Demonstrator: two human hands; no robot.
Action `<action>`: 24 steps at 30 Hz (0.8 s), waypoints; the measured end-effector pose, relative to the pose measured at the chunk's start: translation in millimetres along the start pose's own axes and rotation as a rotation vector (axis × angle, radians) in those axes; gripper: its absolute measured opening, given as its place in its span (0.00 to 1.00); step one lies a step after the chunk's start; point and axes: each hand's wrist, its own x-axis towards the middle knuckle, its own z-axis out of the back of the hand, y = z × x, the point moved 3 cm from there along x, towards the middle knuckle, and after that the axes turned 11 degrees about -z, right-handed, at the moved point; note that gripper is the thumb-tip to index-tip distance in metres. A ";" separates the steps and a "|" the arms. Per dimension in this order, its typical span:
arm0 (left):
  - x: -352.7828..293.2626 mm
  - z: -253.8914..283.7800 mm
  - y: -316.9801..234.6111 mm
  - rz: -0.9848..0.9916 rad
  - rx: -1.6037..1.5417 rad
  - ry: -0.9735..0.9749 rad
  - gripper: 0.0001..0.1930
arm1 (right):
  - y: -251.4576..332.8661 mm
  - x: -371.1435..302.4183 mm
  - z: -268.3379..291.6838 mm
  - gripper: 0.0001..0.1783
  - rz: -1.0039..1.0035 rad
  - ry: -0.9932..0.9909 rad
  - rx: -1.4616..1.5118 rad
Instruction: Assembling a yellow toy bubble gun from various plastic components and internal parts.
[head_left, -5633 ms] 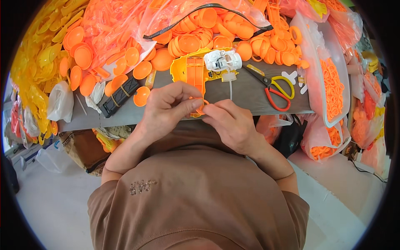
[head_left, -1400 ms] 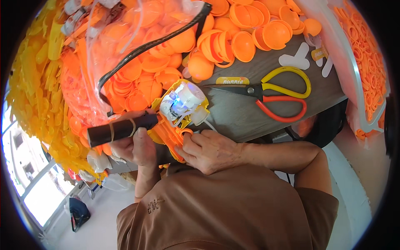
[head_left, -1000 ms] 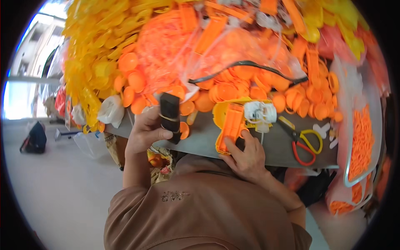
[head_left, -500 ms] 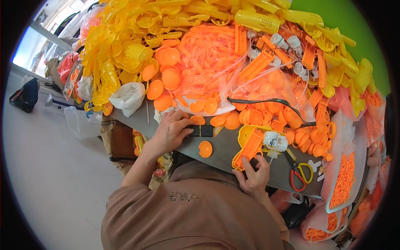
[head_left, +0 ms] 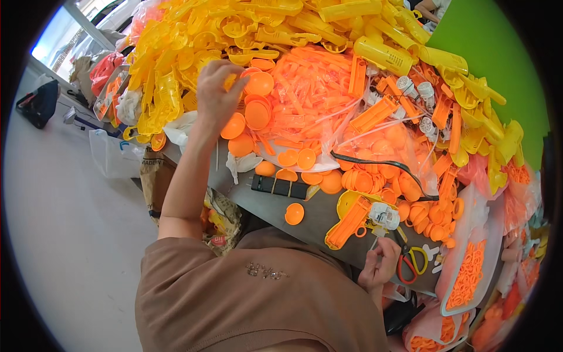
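Observation:
Over the edge of the yellow heap my left hand point(head_left: 218, 94) is raised, thumb and fingers apart, beside a stack of orange cups point(head_left: 258, 84). I see nothing in it. My right hand point(head_left: 380, 263) is low at the table's near edge, fingers curled together around something thin and pale that I cannot make out. Just above it lies a yellow half shell point(head_left: 346, 202) with an orange trough-shaped part point(head_left: 349, 223) and a white plastic gearbox point(head_left: 384, 216). A black bar-shaped tool point(head_left: 279, 186) lies left of these, near a single orange cup point(head_left: 294, 213).
Scissors point(head_left: 412, 264) with red and yellow handles lie right of my right hand. Yellow plastic shells point(head_left: 281, 26) are heaped at the back, around a clear bag of orange parts point(head_left: 311, 88). A clear tub point(head_left: 454, 281) of orange rings stands at the right edge.
My left hand has left the black tool and moved up and away toward the orange cups. My right hand has let go of the orange trough-shaped part and drawn back toward me.

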 end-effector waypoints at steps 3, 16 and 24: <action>5.5 13.6 35.5 -0.014 0.216 -0.129 0.12 | 8.5 12.1 3.2 0.13 0.046 0.039 0.013; -19.3 24.1 24.3 -0.191 0.383 -0.114 0.14 | 32.0 40.6 -18.1 0.10 0.220 0.269 -0.036; -85.1 74.9 107.5 0.543 0.680 0.118 0.41 | 26.8 40.0 -26.5 0.07 0.235 0.291 -0.024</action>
